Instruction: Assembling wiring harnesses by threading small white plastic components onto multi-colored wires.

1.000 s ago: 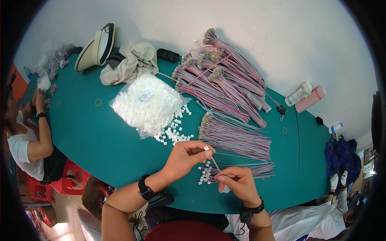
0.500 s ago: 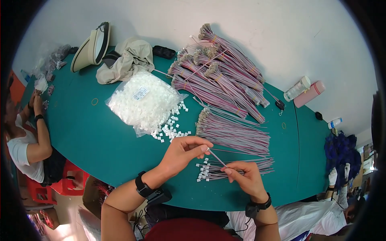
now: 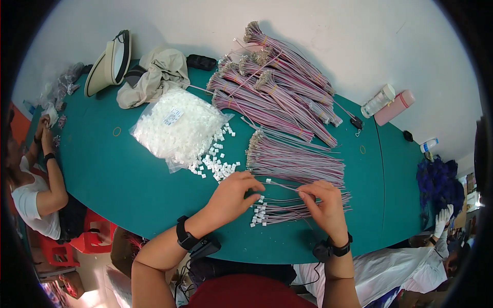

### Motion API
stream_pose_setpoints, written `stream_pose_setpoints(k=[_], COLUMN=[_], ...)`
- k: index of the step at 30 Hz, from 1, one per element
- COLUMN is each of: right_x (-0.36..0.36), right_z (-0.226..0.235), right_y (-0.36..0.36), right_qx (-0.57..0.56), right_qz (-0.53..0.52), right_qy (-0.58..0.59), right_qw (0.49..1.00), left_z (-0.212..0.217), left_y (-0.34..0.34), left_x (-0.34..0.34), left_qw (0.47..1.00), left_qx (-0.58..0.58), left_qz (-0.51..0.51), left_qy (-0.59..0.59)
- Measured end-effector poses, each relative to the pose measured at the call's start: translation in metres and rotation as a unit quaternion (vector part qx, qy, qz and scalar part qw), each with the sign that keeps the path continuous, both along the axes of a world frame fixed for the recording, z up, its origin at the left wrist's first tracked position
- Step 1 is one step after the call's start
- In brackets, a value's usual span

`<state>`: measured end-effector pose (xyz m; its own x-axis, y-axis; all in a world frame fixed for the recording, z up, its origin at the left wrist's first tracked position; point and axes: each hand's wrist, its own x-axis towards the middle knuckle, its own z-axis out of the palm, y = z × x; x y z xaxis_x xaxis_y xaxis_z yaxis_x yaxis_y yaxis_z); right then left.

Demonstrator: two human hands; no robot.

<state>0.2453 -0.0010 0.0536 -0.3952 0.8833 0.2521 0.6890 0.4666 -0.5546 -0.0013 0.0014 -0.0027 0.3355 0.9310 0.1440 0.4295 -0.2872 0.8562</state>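
Between the thumb and fingers of my right hand (image 3: 325,206) is a thin grey-pink cable (image 3: 283,186). A small white connector housing (image 3: 268,180) sits on its left end. My left hand (image 3: 231,196) is apart from that end, thumb and fingers spread with nothing between them. Just below the held cable lies a row of cables with white housings (image 3: 277,212) at their left ends. Above it rests a layer of cables with bare metal-tipped ends (image 3: 298,160). Loose white housings (image 3: 221,168) are scattered beyond my left hand, beside a clear plastic bag full of them (image 3: 177,136).
Banded cable bundles (image 3: 277,92) are heaped at the back of the green table (image 3: 102,164). A sun visor (image 3: 108,66) and beige cloth (image 3: 159,77) lie back left. Two bottles (image 3: 394,108) stand right. Co-workers sit at both sides, one with a white-gloved hand (image 3: 441,220).
My left hand has let go of the cable's connector end and opened. My right hand has moved slightly up and right with the cable, and the white housing now shows.
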Motion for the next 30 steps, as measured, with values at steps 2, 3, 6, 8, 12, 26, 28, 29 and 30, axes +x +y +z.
stream_pose_setpoints(k=[2,3,6,8,12,26,28,29,30], right_x=[0.001,0.000,-0.002,0.000,-0.003,0.001,0.002,0.002,0.002], right_z=[-0.002,-0.003,-0.004,-0.009,-0.021,-0.026,-0.028,-0.028,-0.028], right_y=[0.000,0.001,0.003,0.007,0.008,0.001,0.001,0.001,0.001], right_qx=[-0.037,-0.056,-0.094,0.001,0.036,-0.196,-0.194,-0.193,-0.194], right_qz=[-0.015,-0.012,-0.004,0.022,0.034,0.007,0.007,0.007,0.007], right_qy=[0.036,0.051,0.083,0.068,0.094,0.215,0.216,0.217,0.217], right_qw=[0.999,0.997,0.992,0.997,0.994,0.957,0.957,0.957,0.957], left_z=[-0.010,-0.013,-0.017,-0.011,0.004,0.003,0.003,0.004,0.004], left_y=[-0.003,-0.003,-0.002,0.000,0.001,-0.003,-0.002,-0.002,-0.002], left_x=[0.005,0.005,0.003,0.004,0.004,0.002,0.002,0.002,0.002], left_qw=[0.994,0.987,0.987,0.986,0.989,0.912,0.911,0.910,0.910], left_qx=[0.096,0.144,0.148,0.151,-0.135,-0.279,-0.281,-0.283,-0.286], left_qz=[-0.001,-0.002,-0.005,-0.011,-0.012,-0.013,-0.013,-0.013,-0.013], left_qy=[0.045,0.068,0.067,0.065,-0.057,-0.301,-0.301,-0.301,-0.301])
